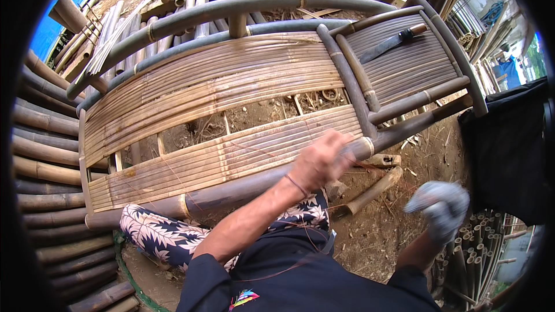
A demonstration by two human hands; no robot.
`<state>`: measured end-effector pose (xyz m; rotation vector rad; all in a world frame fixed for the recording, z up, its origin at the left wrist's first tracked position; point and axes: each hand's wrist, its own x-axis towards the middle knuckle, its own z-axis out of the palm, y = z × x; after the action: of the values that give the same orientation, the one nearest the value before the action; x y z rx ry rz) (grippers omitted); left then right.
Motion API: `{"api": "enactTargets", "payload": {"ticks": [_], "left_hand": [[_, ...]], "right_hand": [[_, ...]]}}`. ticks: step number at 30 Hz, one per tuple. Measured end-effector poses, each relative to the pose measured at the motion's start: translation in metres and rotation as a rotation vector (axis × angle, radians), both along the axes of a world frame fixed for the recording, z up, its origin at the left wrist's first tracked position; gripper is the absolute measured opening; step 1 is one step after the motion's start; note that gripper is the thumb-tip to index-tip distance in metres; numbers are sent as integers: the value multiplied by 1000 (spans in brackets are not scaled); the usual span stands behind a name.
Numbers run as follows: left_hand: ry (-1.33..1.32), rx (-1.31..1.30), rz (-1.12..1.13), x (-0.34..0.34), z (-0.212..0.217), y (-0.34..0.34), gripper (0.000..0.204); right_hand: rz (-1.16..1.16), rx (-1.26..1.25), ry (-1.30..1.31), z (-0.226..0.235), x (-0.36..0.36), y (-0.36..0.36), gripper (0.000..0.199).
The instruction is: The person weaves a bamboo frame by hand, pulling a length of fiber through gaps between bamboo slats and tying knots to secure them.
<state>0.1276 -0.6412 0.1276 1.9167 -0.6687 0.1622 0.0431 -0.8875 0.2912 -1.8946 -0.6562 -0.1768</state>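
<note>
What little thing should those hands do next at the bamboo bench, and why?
Perhaps bring the gloved right hand in to gather the thin reddish strand: loose lengths cross the slats and dark shirt, where they might snag, while the left hand is over the front rail.

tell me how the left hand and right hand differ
The left hand is bare; the right hand wears a grey glove. The left hand overlaps the bamboo frame in this view, while the right hand shows mostly against the ground, farther right. Both look motion-blurred.
</note>
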Motion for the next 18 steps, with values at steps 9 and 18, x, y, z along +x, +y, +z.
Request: {"api": "enactTargets", "payload": {"ticks": [9, 18], "left_hand": [[752, 650, 238, 126, -107, 77, 34], [796, 507, 44, 179, -149, 35, 30]], "right_hand": [[-694, -1315, -274, -165, 231, 19, 27], [580, -1030, 241, -336, 315, 96, 28]]}}
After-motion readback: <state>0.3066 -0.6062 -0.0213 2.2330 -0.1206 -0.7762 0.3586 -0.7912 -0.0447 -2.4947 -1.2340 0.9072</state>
